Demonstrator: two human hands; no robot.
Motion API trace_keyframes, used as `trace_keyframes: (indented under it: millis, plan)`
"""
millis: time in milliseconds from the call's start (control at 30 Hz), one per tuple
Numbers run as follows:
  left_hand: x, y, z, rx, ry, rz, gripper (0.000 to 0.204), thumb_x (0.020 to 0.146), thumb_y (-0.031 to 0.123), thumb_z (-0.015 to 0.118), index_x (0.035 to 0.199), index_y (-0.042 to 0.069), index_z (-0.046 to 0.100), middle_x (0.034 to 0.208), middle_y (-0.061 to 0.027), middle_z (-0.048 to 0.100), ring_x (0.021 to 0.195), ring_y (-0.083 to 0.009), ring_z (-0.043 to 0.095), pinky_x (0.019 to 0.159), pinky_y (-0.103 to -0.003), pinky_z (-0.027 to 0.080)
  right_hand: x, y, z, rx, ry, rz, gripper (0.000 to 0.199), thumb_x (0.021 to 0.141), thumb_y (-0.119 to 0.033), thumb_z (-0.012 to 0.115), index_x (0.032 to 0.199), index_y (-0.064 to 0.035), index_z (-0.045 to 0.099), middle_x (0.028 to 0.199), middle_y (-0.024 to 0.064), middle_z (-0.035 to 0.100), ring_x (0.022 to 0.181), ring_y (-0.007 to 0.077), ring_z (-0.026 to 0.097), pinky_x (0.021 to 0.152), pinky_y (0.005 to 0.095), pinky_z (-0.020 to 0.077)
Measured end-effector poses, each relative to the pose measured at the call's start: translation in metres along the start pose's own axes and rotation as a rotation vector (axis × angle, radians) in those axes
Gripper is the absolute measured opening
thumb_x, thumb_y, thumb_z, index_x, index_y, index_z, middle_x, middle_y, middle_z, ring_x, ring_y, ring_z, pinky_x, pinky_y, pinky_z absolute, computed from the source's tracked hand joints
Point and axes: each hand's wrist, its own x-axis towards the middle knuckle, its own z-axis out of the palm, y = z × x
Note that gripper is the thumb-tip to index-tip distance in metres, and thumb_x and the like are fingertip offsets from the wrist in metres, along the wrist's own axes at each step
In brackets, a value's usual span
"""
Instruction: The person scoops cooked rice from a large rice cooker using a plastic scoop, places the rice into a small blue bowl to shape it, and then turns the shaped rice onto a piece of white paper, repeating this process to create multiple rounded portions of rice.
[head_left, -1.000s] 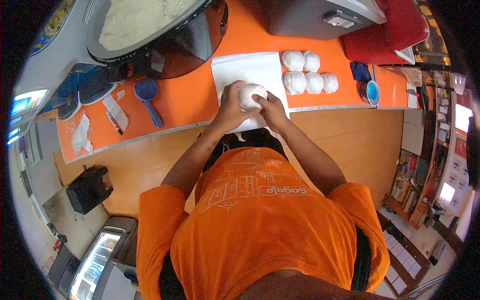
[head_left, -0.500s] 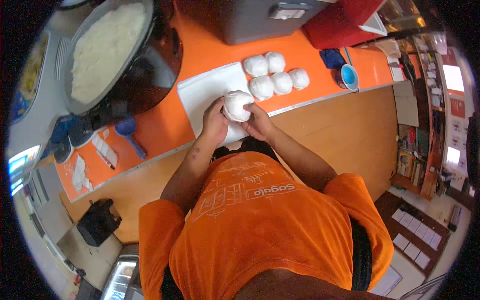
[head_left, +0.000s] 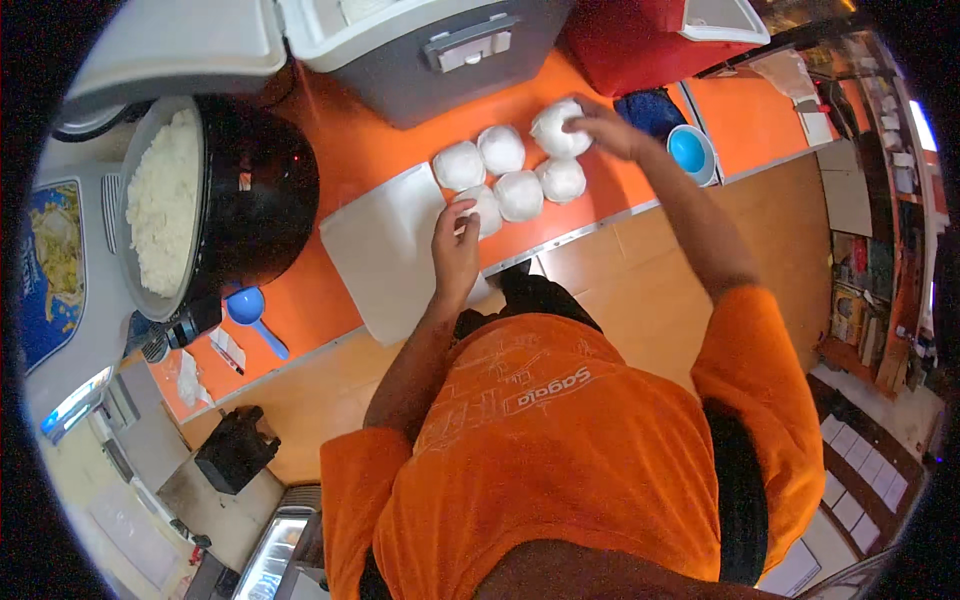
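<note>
My right hand [head_left: 610, 130] grips a round, white paper-wrapped bundle [head_left: 552, 130] at the far right end of a group of similar bundles. Its fingers and thumb are on the bundle's right side. Several other wrapped bundles [head_left: 518, 196] sit close together in two rows on the orange counter. My left hand [head_left: 457, 250] is beside the near-left bundle [head_left: 483, 213], its fingers loosely bent and apart at that bundle's left edge. Whether they touch it I cannot tell. Left of the bundles lies a stack of white paper sheets [head_left: 372, 245], partly behind my left wrist.
A large black pot [head_left: 262, 190] of white rice [head_left: 165, 205] stands on the left, with a blue scoop [head_left: 246, 306] near it. Behind the bundles are a grey cooler [head_left: 400, 85] and a red cooler [head_left: 625, 45]. A white cup with blue inside [head_left: 688, 152] stands near the counter's edge.
The wrapped bundle held between both hands over the paper has gone right to the group's far end in my right hand. My left hand has released it and moved beside the near-left bundle.
</note>
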Motion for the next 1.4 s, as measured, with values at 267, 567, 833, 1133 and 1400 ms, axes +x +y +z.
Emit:
trace_keyframes:
  millis: [267,567,833,1133,1400]
  plan:
    - [-0.019,-0.011,-0.006,0.203,0.179,-0.069,0.023,0.095,0.005,0.056,0.117,0.003,0.057,0.118,-0.0084,0.059,0.097,-0.0173,0.059,0.078,-0.030,0.052,0.102,-0.029,0.010,-1.193,-0.727,0.398,0.070,0.063,-0.025,0.070,0.128,-0.0070,0.052,0.122,0.0135,0.057,0.113,0.0260,0.054,0.096,0.0401,0.0448]
    - [-0.022,-0.014,-0.006,0.279,0.374,-0.012,0.027,0.094,0.004,0.057,0.121,0.003,0.052,0.122,-0.0079,0.054,0.092,-0.0170,0.058,0.076,-0.030,0.053,0.094,0.027,-0.031,-1.429,-0.525,-0.226,0.060,0.078,-0.026,0.068,0.134,-0.0095,0.053,0.135,0.0162,0.053,0.124,0.0317,0.048,0.104,0.0421,0.0406]
    - [0.001,-0.083,0.001,0.228,0.170,-0.097,0.047,0.093,0.014,0.062,0.134,0.000,0.045,0.128,-0.0178,0.047,0.103,-0.0246,0.058,0.080,-0.033,0.055,0.025,0.069,0.001,-0.966,0.153,-0.407,0.052,0.087,-0.013,0.063,0.136,-0.0008,0.048,0.136,0.0186,0.052,0.126,0.0321,0.050,0.108,0.0405,0.0382]
    - [0.018,-0.042,0.011,0.546,0.057,0.059,0.063,0.083,0.021,0.073,0.134,-0.002,0.045,0.131,-0.0238,0.048,0.116,-0.0375,0.052,0.098,-0.046,0.045,-0.032,0.121,0.051,-0.575,0.729,-0.393,0.044,0.089,-0.010,0.061,0.130,0.0044,0.050,0.128,0.0225,0.054,0.119,0.0314,0.054,0.102,0.0389,0.0424]
    - [-0.003,-0.047,0.001,0.725,0.086,0.383,0.065,0.077,0.026,0.076,0.131,0.003,0.049,0.136,-0.0222,0.044,0.126,-0.0428,0.041,0.108,-0.053,0.033,-0.035,0.100,0.068,-0.448,0.716,-0.444,0.033,0.093,-0.007,0.055,0.124,0.0013,0.049,0.122,0.0156,0.052,0.113,0.0244,0.052,0.101,0.0365,0.0412]
